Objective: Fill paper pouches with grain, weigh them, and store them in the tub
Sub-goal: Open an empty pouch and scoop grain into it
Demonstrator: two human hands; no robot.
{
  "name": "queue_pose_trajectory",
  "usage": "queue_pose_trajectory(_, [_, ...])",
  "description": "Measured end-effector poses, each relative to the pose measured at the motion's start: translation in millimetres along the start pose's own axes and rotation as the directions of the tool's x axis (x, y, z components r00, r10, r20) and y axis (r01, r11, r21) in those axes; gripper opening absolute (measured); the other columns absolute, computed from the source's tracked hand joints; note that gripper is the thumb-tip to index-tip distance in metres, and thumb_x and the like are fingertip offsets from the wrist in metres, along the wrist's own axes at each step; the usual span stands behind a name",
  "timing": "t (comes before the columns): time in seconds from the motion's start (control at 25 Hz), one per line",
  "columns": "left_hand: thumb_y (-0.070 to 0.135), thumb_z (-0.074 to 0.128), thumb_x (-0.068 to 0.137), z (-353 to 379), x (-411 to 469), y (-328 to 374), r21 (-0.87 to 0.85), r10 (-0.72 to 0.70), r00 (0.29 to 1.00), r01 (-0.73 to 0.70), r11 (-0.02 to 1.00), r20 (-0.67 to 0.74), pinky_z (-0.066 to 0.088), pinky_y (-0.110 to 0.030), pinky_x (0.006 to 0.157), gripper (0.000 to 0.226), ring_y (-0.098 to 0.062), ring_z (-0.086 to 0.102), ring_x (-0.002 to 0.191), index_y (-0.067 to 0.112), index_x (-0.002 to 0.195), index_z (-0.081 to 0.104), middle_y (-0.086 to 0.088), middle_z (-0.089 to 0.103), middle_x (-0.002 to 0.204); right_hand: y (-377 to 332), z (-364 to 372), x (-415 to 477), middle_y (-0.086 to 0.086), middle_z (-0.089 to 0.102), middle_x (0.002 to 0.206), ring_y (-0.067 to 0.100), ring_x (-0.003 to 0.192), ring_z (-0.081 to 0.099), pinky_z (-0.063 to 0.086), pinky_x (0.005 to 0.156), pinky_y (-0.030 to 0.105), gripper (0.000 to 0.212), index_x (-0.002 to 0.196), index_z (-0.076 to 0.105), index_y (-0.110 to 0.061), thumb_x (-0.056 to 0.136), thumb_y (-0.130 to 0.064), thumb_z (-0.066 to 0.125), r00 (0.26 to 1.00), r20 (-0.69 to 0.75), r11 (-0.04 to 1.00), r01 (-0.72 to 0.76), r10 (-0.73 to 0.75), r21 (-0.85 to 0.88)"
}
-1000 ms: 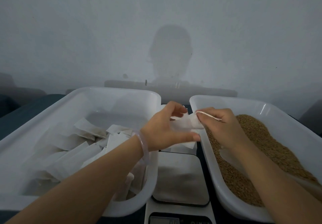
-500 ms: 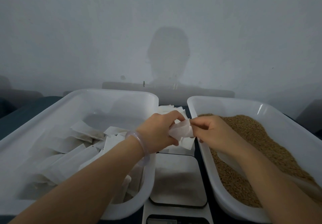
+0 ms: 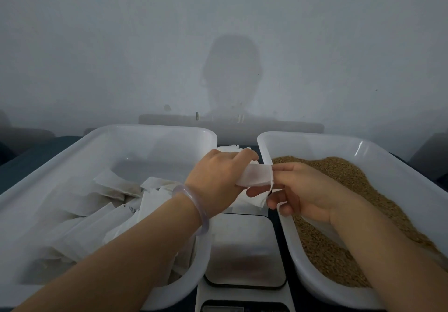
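Plain grey wall (image 3: 97, 44) at the back with the person's shadow on it, and everything is crammed onto a dark table up close. Both hands hold one small paper pouch (image 3: 254, 177) in the air between the two tubs, above the far edge of the scale (image 3: 244, 251). The left hand (image 3: 215, 178) has its fingers curled round one end, and the right hand (image 3: 308, 190) pinches the other edge with thumb and forefinger, its other fingers loosely bent underneath. My guess is they're pulling the mouth open for filling. Holding it right by the grain keeps the reach short.

The left tub (image 3: 155, 128) has a messy pile of pouches (image 3: 116, 188), filled ones I'd say, though it's dim. The right tub (image 3: 315, 139) is heaped with brown grain (image 3: 351, 190). A stack of flat pouches (image 3: 230, 148) sits behind the scale, whose plate is bare.
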State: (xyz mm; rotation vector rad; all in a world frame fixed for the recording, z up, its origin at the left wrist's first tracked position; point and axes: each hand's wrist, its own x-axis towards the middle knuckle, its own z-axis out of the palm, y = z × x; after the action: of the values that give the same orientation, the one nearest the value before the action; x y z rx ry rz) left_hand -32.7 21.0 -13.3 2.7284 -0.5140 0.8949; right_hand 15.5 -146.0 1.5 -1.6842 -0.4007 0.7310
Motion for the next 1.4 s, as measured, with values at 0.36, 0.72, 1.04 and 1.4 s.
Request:
queue_pose_trajectory(0.36, [0.030, 0.078, 0.070, -2, -2, -17, -0.016, -0.216, 0.967, 0.220, 0.975, 0.132, 0.026, -0.023, 0.096, 0.068, -0.020, 0.049, 0.112, 0.018, 0.130, 0.045, 0.003, 0.052, 0.115, 6, -2, -3, -0.008, 0.068, 0.060, 0.002, 0.047, 0.058, 0.043, 0.041, 0.018, 0.023, 0.088, 0.075, -0.023, 0.076, -0.004, 0.069, 0.903, -0.234, 0.829, 0.194, -0.360, -0.524])
queue_pose_trajectory(0.72, [0.039, 0.080, 0.069, 8, -3, 4, -0.201, -0.039, 0.951, 0.105, 0.974, 0.307, 0.023, -0.015, 0.098, 0.103, -0.016, 0.038, 0.127, 0.018, 0.147, 0.016, 0.000, 0.038, 0.143, 7, -1, -3, 0.004, 0.065, 0.065, 0.006, 0.050, 0.050, 0.037, 0.051, 0.017, 0.007, 0.080, 0.072, -0.013, 0.075, -0.010, 0.070, 0.911, 0.008, 0.643, 0.298, -0.413, -0.706])
queue_pose_trajectory(1.04, [0.017, 0.075, 0.074, 12, -7, 1, -0.377, -0.073, 0.954, 0.185, 0.907, 0.292, 0.034, -0.015, 0.087, 0.083, -0.017, 0.048, 0.113, 0.014, 0.140, 0.025, 0.000, 0.046, 0.128, 5, 5, -6, 0.002, 0.042, 0.050, 0.007, 0.049, 0.036, 0.031, 0.048, 0.022, 0.007, 0.059, 0.058, -0.008, 0.064, -0.013, 0.058, 0.885, -0.013, 0.670, 0.343, -0.466, -0.658])
queue_pose_trajectory(1.4, [0.030, 0.068, 0.077, 10, -3, 7, -0.266, -0.212, 0.952, 0.268, 0.926, 0.221, 0.038, -0.021, 0.066, 0.051, -0.015, 0.055, 0.085, 0.022, 0.121, 0.042, 0.010, 0.053, 0.096, 5, 3, -3, -0.002, 0.045, 0.052, 0.005, 0.050, 0.036, 0.032, 0.051, 0.025, 0.011, 0.064, 0.060, -0.004, 0.072, -0.002, 0.066, 0.847, -0.032, 0.612, 0.358, -0.531, -0.705])
